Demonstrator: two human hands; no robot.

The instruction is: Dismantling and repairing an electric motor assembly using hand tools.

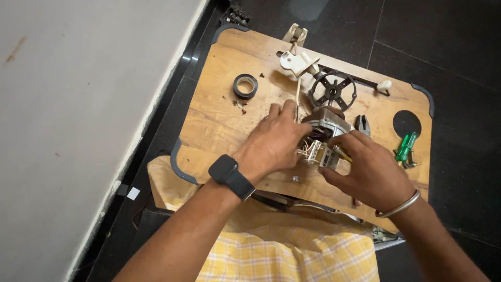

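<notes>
Dark tiled floor and a pale wall at nine o'clock frame a small wooden table (219, 120) with rounded corners, seen from above over a yellow checked cloth on the person's lap.

At the table's centre sits a small electric motor (327, 125) with its wiring (309, 149) exposed, its long axis running from about six o'clock up toward twelve, where a dark spoked wheel (333, 90) sits at its far end. Both hands close on it from either side. The left hand (274, 143), wearing a black watch (231, 176), lies at the motor's nine o'clock, fingers pressed together and laid against the casing and wires. The right hand (368, 169), with a metal bangle (399, 204), comes in from four o'clock, fingers curled and pinching a thin tool (342, 153) aimed at the wiring; what the tip touches cannot be told. Each hand is touching the motor.

A roll of black tape (245, 86) lies at ten o'clock, white plastic parts (296, 62) at twelve, pliers (362, 124) just beside the motor at two, and green screwdrivers (406, 149) at three.
</notes>
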